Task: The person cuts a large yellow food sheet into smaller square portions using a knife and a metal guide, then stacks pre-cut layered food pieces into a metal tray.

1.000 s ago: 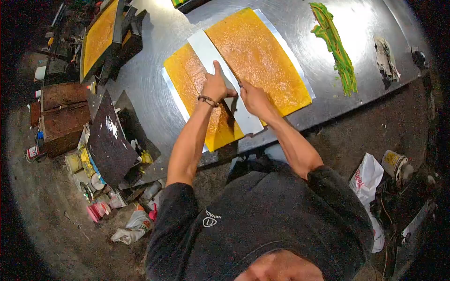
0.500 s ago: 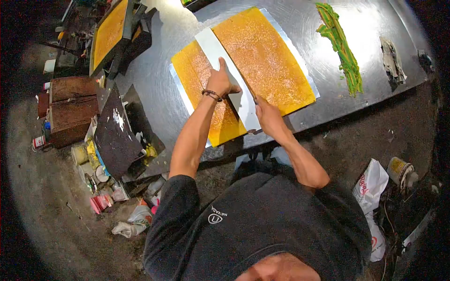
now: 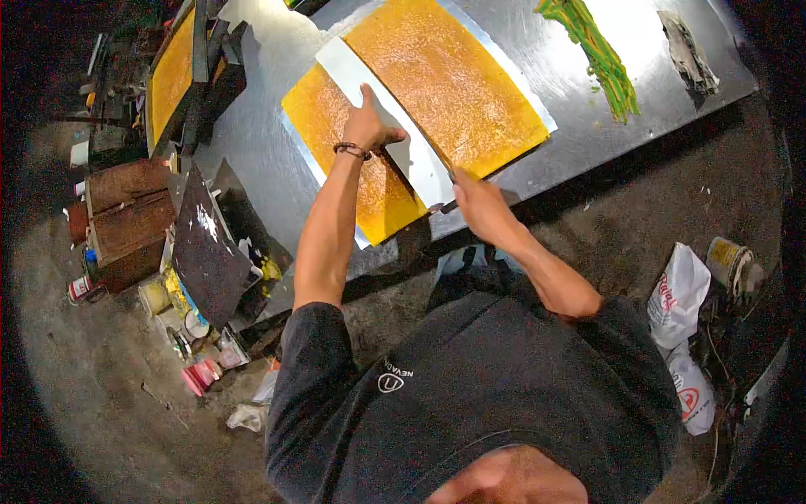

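Note:
A speckled orange-yellow sheet (image 3: pixel 457 92) lies over a paler sheet on the metal table. Across it runs a long white strip (image 3: pixel 340 71), with orange on both sides. My left hand (image 3: pixel 368 130) presses on the strip, fingers and thumb spread open. At the strip's near end, my right hand (image 3: pixel 483 208) is closed around a slim, dark, knife-like tool (image 3: pixel 454 176), its tip at the strip's right edge. Most of the tool is hidden in my fist. A small dark piece (image 3: pixel 436 208) sits at the strip's near corner.
Green and orange scraps (image 3: pixel 596 63) are heaped on the metal table (image 3: pixel 252 118), with a crumpled grey cloth (image 3: pixel 688 52) further right. Another orange panel (image 3: pixel 172 80) leans at the left. Tubs and a dark board (image 3: pixel 206 244) crowd the left corner; plastic bags (image 3: pixel 676 294) lie right.
My right hand and its tool have come slightly nearer the strip's near end. The whole view has shifted, so the table appears higher and further left. My left hand stays on the strip.

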